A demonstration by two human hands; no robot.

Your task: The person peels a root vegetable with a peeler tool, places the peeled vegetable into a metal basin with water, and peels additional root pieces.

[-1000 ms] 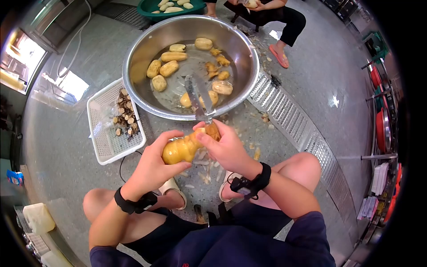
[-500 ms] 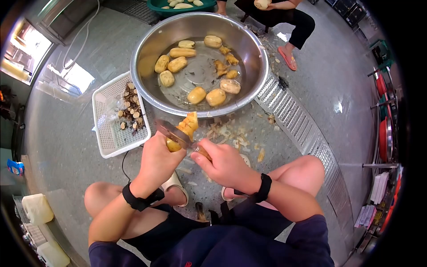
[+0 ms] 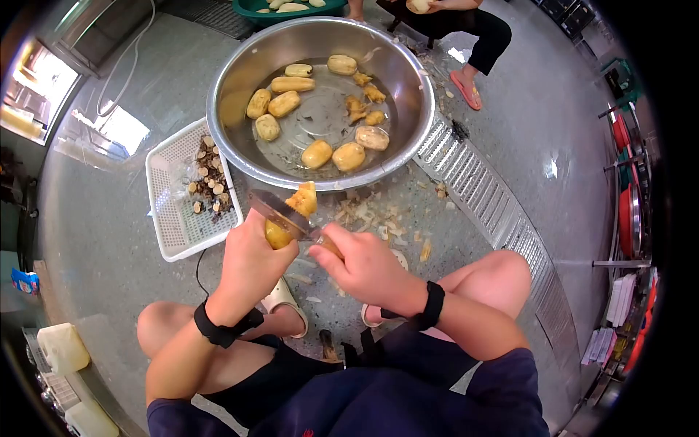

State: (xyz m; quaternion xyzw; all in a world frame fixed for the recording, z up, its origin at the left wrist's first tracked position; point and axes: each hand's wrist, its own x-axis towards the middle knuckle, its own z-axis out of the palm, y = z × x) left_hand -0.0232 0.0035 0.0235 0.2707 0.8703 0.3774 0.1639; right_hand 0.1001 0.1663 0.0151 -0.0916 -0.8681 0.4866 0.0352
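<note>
My left hand (image 3: pixel 251 247) is closed around the lower part of a yellow-brown lotus root (image 3: pixel 301 200), its rough end pointing up. My right hand (image 3: pixel 364 262) grips the handle of a knife (image 3: pixel 273 210). The wide blade lies across the lotus root just above my left fingers, touching or cutting into it; how deep, I cannot tell. Ahead of both hands stands a large metal basin (image 3: pixel 218 135) with shallow water. In it are several lotus root segments (image 3: pixel 317 154) and some small, ragged yellow pieces (image 3: pixel 357 108).
Left of the basin a white plastic basket (image 3: pixel 162 218) holds cut-off root ends (image 3: pixel 211 175). Peelings (image 3: pixel 368 215) litter the wet floor. A metal drain grate (image 3: pixel 480 193) runs along the right. Across the basin sits another person (image 3: pixel 466 36), holding a pale root near a green tub (image 3: pixel 291 16).
The view has shifted slightly, moving the basin and basket a little up and left. The knife blade still crosses the lotus root, and both hands keep their grip.
</note>
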